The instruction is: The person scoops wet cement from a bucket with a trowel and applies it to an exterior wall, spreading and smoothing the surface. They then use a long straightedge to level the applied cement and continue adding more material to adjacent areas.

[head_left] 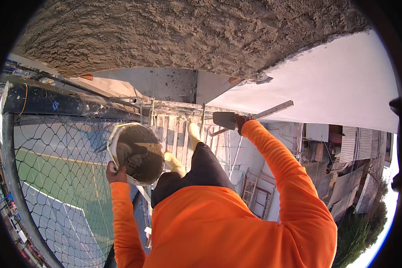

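My left hand [116, 173] is closed on the rim of a round, pale bucket [113, 142], which is tilted so that its inside shows. Wet grey-brown mortar [140, 154] lies in it, with a hollow scooped toward the left side. Out to the right, my right hand [242, 123] grips a trowel [224, 119] whose dark flat blade points left. The handle is hidden in my fingers. Ahead of both hands rises a wall coated with rough, damp mortar [187, 38]. The trowel is apart from the bucket.
I stand in yellow boots [194, 134] on a slatted scaffold platform [176, 129]. A netted fence [62, 169] runs along the left, with a sports court far below. A smooth white wall [335, 78] and a bar [277, 108] are at the right, above low roofs [355, 143].
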Demonstrator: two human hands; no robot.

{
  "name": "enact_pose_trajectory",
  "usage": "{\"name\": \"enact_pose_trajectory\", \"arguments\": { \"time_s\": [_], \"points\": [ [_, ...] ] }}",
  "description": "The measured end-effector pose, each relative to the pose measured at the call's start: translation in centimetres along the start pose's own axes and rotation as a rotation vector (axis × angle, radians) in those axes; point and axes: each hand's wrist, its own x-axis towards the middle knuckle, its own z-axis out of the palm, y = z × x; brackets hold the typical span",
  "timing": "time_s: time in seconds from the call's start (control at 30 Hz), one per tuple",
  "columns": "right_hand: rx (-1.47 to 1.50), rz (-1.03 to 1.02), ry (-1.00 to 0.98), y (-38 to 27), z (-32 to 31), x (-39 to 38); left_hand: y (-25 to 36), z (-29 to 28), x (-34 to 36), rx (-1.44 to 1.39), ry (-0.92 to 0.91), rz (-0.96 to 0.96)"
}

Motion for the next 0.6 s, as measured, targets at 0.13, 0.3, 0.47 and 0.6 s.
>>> {"name": "enact_pose_trajectory", "arguments": {
  "time_s": [0.13,0.3,0.47,0.6],
  "points": [
    [-0.273,-0.006,0.127,9.0,-2.0,11.3,-3.0,-0.7,-1.9,0.025,0.105,-0.101],
    [-0.176,0.160,0.078,14.6,-7.3,25.6,-4.7,-0.5,-4.5,0.246,0.131,-0.216],
    [-0.178,0.119,0.201,14.4,-9.8,30.9,-5.3,3.2,-5.6,0.157,0.229,-0.377],
    [-0.207,0.072,0.241,12.7,-11.0,32.0,-5.5,5.6,-5.7,0.010,0.213,-0.348]
  ]
}}
